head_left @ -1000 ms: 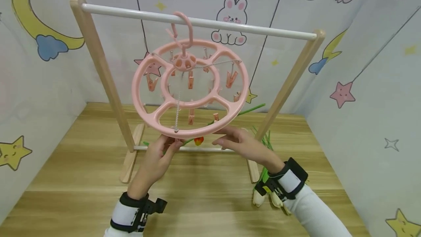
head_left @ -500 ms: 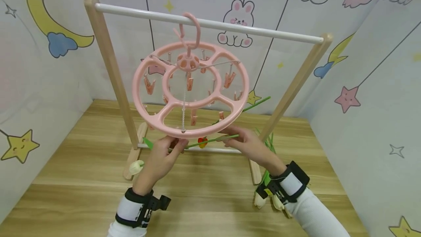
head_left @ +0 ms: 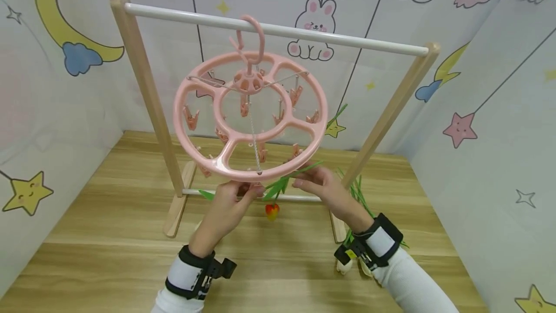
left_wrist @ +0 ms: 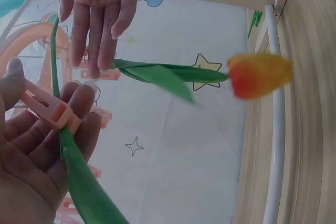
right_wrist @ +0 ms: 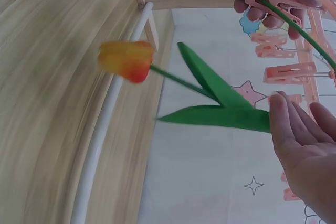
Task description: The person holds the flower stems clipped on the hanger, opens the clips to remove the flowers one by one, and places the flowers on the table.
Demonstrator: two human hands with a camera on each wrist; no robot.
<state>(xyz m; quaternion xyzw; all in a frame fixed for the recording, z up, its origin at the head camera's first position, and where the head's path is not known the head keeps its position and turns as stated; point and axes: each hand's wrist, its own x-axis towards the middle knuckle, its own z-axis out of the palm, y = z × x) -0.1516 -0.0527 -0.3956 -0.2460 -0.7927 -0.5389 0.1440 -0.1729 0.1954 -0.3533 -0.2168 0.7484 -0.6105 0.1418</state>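
A round pink clip hanger (head_left: 241, 175) hangs by its hook from a white bar, with several pink clothespins below it. My left hand (head_left: 223, 211) pinches one pink clothespin (left_wrist: 50, 106) under the front rim. That clothespin sits across the green stem (left_wrist: 55, 61) of a flower whose leaf trails down past the palm; its bloom is mostly hidden behind my left arm. My right hand (head_left: 326, 187) is beside the rim, fingers extended near the stem's far end, gripping nothing that I can see. A red-yellow tulip (head_left: 272, 211) hangs head down between the hands; its upper attachment is hidden.
The wooden stand (head_left: 147, 95) carries the white top bar (head_left: 347, 41) and has a low white crossbar (head_left: 299, 198). White tulips (head_left: 344, 267) with green stems lie by the right forearm. Printed walls (head_left: 65, 110) enclose the wooden tabletop (head_left: 108, 206).
The hanger has turned, its front cord shifting right. My left hand has moved right with the clothespin and stem. The red-yellow tulip now hangs lower with its leaves showing; the right hand stays nearly still.
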